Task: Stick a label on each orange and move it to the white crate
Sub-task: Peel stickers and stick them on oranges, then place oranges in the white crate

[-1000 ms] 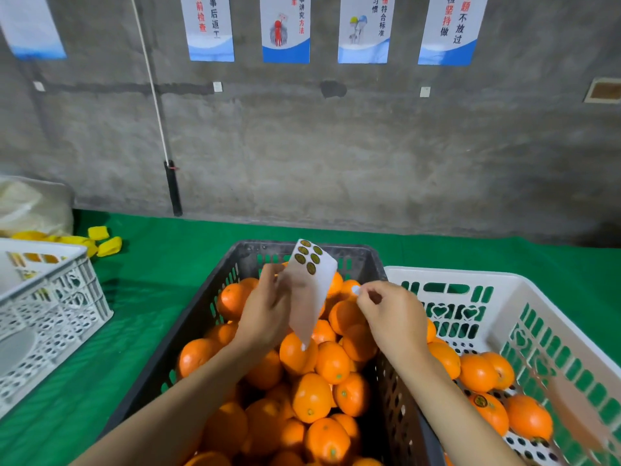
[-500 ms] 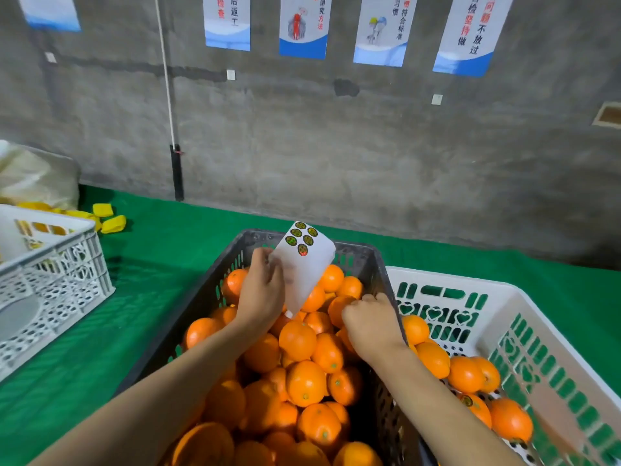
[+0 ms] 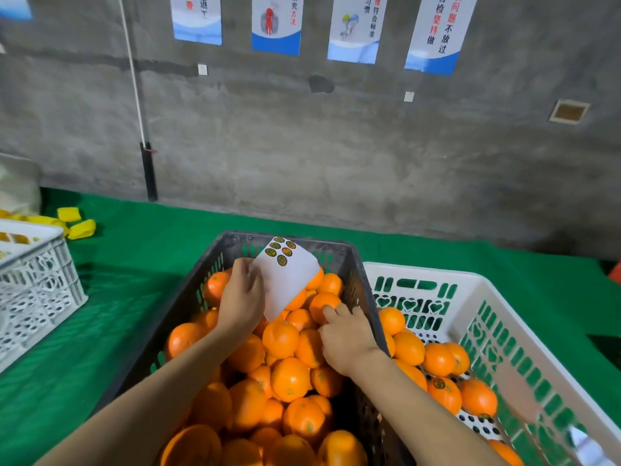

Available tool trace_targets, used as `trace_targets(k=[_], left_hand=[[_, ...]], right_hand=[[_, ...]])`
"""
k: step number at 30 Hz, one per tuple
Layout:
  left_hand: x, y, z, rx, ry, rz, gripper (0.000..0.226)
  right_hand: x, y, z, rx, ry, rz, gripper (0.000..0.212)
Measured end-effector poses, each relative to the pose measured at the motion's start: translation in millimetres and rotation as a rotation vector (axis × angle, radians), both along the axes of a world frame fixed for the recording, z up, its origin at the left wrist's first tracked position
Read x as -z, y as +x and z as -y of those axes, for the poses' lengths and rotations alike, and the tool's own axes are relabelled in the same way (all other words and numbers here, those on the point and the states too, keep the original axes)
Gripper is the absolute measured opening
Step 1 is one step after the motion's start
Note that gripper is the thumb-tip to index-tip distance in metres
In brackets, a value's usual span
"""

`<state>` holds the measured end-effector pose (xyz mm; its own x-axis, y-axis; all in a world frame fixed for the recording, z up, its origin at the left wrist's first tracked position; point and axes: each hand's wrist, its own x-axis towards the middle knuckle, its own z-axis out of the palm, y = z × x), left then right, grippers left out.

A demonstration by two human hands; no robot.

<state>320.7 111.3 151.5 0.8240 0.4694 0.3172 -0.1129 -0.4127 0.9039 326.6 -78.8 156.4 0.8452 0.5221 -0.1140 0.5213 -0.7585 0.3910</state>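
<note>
Three crates here: one dark crate (image 3: pixel 210 264) heaped with oranges, the white crate (image 3: pixel 437 274) touching its right side, a second white crate (image 3: pixel 43 274) far left. Six labels (image 3: pixel 281 260) on the label sheet (image 3: pixel 292 280), the left hand (image 3: pixel 242 301) with its grip clamped on it. The right hand (image 3: pixel 347 338) has its grip curled onto an orange (image 3: pixel 322 301) atop the dark crate's pile. Green surface (image 3: pixel 134 240), concrete wall (image 3: pixel 336 163), four posters (image 3: pixel 277 25).

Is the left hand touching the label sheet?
Touching. The head view shows the left hand gripping the label sheet at its left edge, with no gap between them.
</note>
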Motion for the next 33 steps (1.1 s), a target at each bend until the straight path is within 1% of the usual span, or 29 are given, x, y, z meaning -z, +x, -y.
trace_targets(k=[1,2,4,5,6,12,15,18,20,22,24,27,30,33], left_hand=[[-0.2,-0.1,-0.8,-0.003,0.006,0.002,0.016],[-0.5,-0.3,-1.6,-0.002,0.010,0.003,0.016],[-0.1,0.5,-2.8,0.002,-0.001,0.006,0.015],[1.0,1.5,-3.8,0.007,-0.014,0.009,0.015],[2.1,2.0,-4.8,0.019,-0.032,0.009,0.015],[0.8,-0.5,-8.2,0.074,-0.160,-0.050,0.016],[4.1,-1.6,-7.0,0.077,-0.165,-0.082,0.018],[9.0,-2.7,-6.0,0.079,-0.157,-0.091,0.015],[8.5,-2.4,-4.4,0.080,-0.168,-0.092,0.020],[7.7,-1.0,-1.6,0.084,-0.173,-0.093,0.027],[7.9,-0.7,2.7,0.095,-0.169,-0.100,0.028],[12.1,-0.7,5.9,0.113,-0.166,-0.101,0.017],[11.5,1.9,6.1,0.105,-0.177,-0.087,0.013],[8.1,3.8,6.8,0.084,-0.182,-0.100,0.024]], right_hand=[[1.2,-1.7,1.0,0.009,-0.043,-0.017,0.037],[3.5,-3.3,2.4,0.023,-0.099,-0.048,0.048],[8.0,-5.4,5.1,0.061,-0.221,-0.106,0.077],[9.9,-4.5,5.8,0.075,-0.253,-0.117,0.083],[11.4,-3.5,5.7,0.085,-0.258,-0.123,0.085],[10.6,-4.2,4.3,0.101,-0.262,-0.159,0.083],[13.8,-7.6,3.4,0.126,-0.240,-0.166,0.086],[16.7,-8.1,1.4,0.145,-0.271,-0.165,0.093],[18.5,-5.2,0.0,0.153,-0.289,-0.146,0.095],[20.2,-2.4,-1.1,0.169,-0.298,-0.103,0.093],[21.6,-0.7,-1.9,0.204,-0.283,-0.031,0.087],[22.0,1.3,-3.7,0.220,-0.283,0.042,0.080],[22.9,3.6,-2.6,0.214,-0.209,0.033,0.074],[21.9,5.9,-2.2,0.216,-0.162,0.001,0.075]])
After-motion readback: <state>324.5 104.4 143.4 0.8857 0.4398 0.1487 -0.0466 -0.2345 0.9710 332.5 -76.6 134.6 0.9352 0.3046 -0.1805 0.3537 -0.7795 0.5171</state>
